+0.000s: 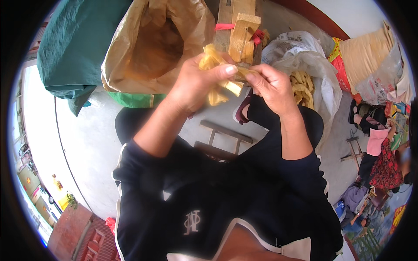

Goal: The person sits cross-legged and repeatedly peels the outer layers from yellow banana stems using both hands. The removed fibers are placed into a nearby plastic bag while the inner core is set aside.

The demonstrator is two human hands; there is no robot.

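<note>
A bundle of pale yellow, husk-like strips (217, 94) is gripped in my left hand (199, 76), with loose ends sticking out above and below the thumb. My right hand (269, 83) pinches the twisted end of the same material between thumb and fingers. The short twisted length spans the gap between both hands. Just beyond them stands a wooden bench (225, 42) with an upright wooden block (243, 36) tied on by a red cloth strip (224, 26). What the fingers on the far side do is hidden.
A large tan sack (111, 70) gapes at the upper left beside a dark green cloth (75, 49). To the right, a white plastic sack (326, 78) holds yellow braided strips (302, 86). A low wooden stool frame (225, 135) shows between my legs. Several people sit at the far right.
</note>
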